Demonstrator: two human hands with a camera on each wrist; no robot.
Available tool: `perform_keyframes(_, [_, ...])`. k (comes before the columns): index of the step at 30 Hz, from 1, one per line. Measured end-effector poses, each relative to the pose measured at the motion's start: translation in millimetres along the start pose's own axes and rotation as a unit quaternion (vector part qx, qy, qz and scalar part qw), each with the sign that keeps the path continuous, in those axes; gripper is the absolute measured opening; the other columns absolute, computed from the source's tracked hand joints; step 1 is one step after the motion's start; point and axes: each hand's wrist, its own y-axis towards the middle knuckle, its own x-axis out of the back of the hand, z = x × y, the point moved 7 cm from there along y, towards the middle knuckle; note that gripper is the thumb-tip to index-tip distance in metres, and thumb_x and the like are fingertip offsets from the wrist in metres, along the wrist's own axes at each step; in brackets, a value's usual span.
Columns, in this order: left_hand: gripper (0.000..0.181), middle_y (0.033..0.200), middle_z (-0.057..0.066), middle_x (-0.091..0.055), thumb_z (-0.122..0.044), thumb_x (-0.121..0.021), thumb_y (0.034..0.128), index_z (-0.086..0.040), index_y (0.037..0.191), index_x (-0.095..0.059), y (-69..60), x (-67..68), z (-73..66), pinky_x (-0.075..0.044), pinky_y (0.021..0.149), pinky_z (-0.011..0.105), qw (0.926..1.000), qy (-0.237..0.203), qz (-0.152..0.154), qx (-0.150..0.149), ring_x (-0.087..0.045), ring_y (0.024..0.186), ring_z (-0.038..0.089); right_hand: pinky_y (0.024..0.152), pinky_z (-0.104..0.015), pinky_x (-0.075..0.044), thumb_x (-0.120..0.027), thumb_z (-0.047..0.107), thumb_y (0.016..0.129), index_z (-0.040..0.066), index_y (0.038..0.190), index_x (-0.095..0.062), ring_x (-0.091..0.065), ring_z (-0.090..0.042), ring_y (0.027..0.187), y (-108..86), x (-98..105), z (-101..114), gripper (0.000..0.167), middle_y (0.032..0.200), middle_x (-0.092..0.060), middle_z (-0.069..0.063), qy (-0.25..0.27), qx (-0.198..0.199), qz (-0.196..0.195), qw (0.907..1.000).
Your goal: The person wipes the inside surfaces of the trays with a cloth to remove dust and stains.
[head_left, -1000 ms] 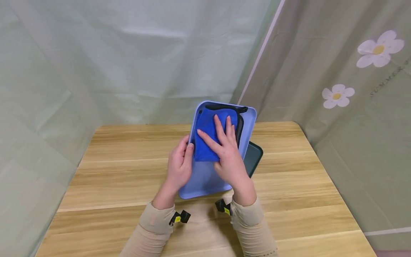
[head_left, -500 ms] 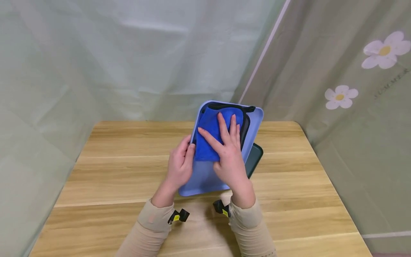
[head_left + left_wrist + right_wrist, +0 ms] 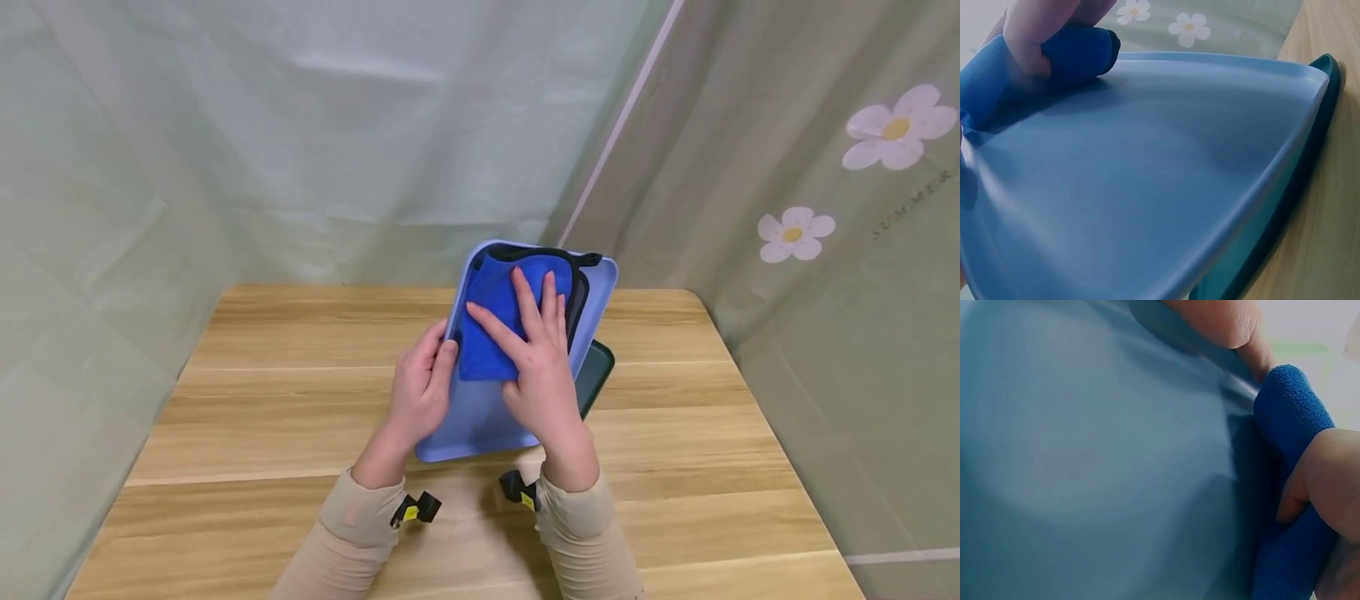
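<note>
A light blue tray (image 3: 480,417) is held tilted above the table, its inner face towards the head camera. The left hand (image 3: 422,385) grips its left rim, thumb over the edge. Against the tray's upper half lies a folded blue cloth (image 3: 483,354) with black trim, dark grey on a part at the right. The right hand (image 3: 543,375) is spread over this cloth with the fingers pressing it to the tray. In the right wrist view, the right thumb (image 3: 1325,481) bends over the near edge of the cloth (image 3: 1291,412) and dents it.
A dark green tray (image 3: 596,371) lies on the wooden table (image 3: 247,400), partly hidden behind the blue tray. Pale curtains (image 3: 360,150) hang behind the table; the right one carries white flowers (image 3: 795,235).
The blue tray, cloth and right hand have moved slightly to the right in the head view over the second. The left hand keeps its grip, and the right hand stays on the cloth.
</note>
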Motion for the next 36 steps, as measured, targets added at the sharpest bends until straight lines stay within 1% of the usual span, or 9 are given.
perform_keyframes(1, [0.032,0.075,0.006,-0.055,0.01,-0.051,0.106,0.008,0.135,-0.063,0.2,0.0,0.5,-0.043,0.063,0.024,1.0,0.0,-0.001,0.0,-0.051,0.064,0.015,0.126,-0.067,-0.003,-0.056,-0.026,0.074,0.027,0.147,-0.067,0.003,-0.043,0.163,0.3,0.3,-0.6,0.09,0.178,-0.019,-0.006,0.0,0.0,-0.001,1.0])
perform_keyframes(4, [0.033,0.086,0.011,-0.066,0.011,-0.051,0.1055,0.007,0.136,-0.064,0.8,0.4,1.0,-0.047,0.068,0.025,1.0,-0.004,-0.004,-0.001,-0.058,0.072,0.018,0.126,-0.067,-0.003,-0.056,-0.025,0.074,0.027,0.146,-0.068,0.002,-0.043,0.163,1.1,1.3,-2.0,0.09,0.177,-0.02,-0.007,-0.001,0.002,-0.003,1.0])
perform_keyframes(7, [0.034,0.095,0.015,-0.07,0.012,-0.051,0.1049,0.007,0.136,-0.064,1.5,0.8,0.9,-0.048,0.071,0.025,0.9999,-0.009,-0.007,-0.005,-0.061,0.077,0.021,0.126,-0.067,-0.003,-0.055,-0.026,0.071,0.027,0.146,-0.068,0.002,-0.043,0.163,1.5,3.2,-3.7,0.092,0.177,-0.021,-0.007,0.0,0.005,-0.005,1.0])
perform_keyframes(13, [0.033,0.094,0.016,-0.07,0.011,-0.051,0.1048,0.008,0.134,-0.064,4.7,1.9,0.2,-0.051,0.073,0.025,0.9998,-0.013,-0.016,-0.008,-0.064,0.081,0.025,0.126,-0.067,-0.002,-0.052,-0.028,0.066,0.026,0.146,-0.068,0.002,-0.042,0.163,2.1,9.5,-11.1,0.098,0.178,-0.02,-0.006,-0.003,0.001,-0.013,0.9999])
perform_keyframes(16, [0.031,0.094,0.017,-0.071,0.011,-0.051,0.1047,0.009,0.133,-0.064,4.4,3.4,1.7,-0.052,0.072,0.024,0.9997,-0.014,-0.019,-0.001,-0.065,0.079,0.026,0.126,-0.067,-0.002,-0.053,-0.028,0.065,0.026,0.146,-0.068,0.001,-0.043,0.163,1.2,11.8,-15.3,0.098,0.177,-0.021,-0.006,-0.002,-0.005,-0.017,0.9998])
perform_keyframes(20, [0.03,0.102,0.02,-0.073,0.011,-0.051,0.1051,0.01,0.132,-0.064,2.0,5.9,4.0,-0.054,0.073,0.022,0.9996,-0.019,-0.019,0.01,-0.067,0.079,0.027,0.126,-0.067,-0.002,-0.055,-0.029,0.066,0.026,0.146,-0.068,0.002,-0.042,0.163,-0.7,12.7,-19.9,0.098,0.178,-0.02,-0.004,-0.003,-0.015,-0.011,0.9998])
perform_keyframes(25, [0.031,0.107,0.02,-0.074,0.012,-0.05,0.1054,0.009,0.133,-0.064,0.0,8.9,4.3,-0.055,0.074,0.022,0.9993,-0.024,-0.025,0.015,-0.068,0.082,0.025,0.126,-0.066,-0.001,-0.055,-0.03,0.067,0.027,0.147,-0.067,0.004,-0.041,0.163,-3.3,13.3,-24.8,0.099,0.178,-0.017,-0.003,-0.004,-0.03,-0.007,0.9995])
perform_keyframes(31, [0.031,0.109,0.02,-0.075,0.013,-0.05,0.1048,0.01,0.132,-0.065,3.0,9.1,5.4,-0.054,0.077,0.022,0.9989,-0.027,-0.037,0.007,-0.067,0.085,0.022,0.125,-0.07,0.001,-0.052,-0.03,0.062,0.026,0.147,-0.067,0.006,-0.045,0.162,-3.6,16.5,-30.7,0.103,0.179,-0.011,-0.01,-0.004,-0.031,-0.025,0.9992])
perform_keyframes(36, [0.031,0.108,0.02,-0.075,0.013,-0.049,0.105,0.01,0.131,-0.064,2.8,6.8,8.2,-0.054,0.077,0.021,0.999,-0.028,-0.033,0.011,-0.067,0.085,0.022,0.121,-0.075,0.004,-0.051,-0.03,0.061,0.026,0.146,-0.068,0.006,-0.049,0.161,-4.6,17.9,-34.4,0.103,0.179,-0.009,-0.013,-0.006,-0.033,-0.031,0.999])
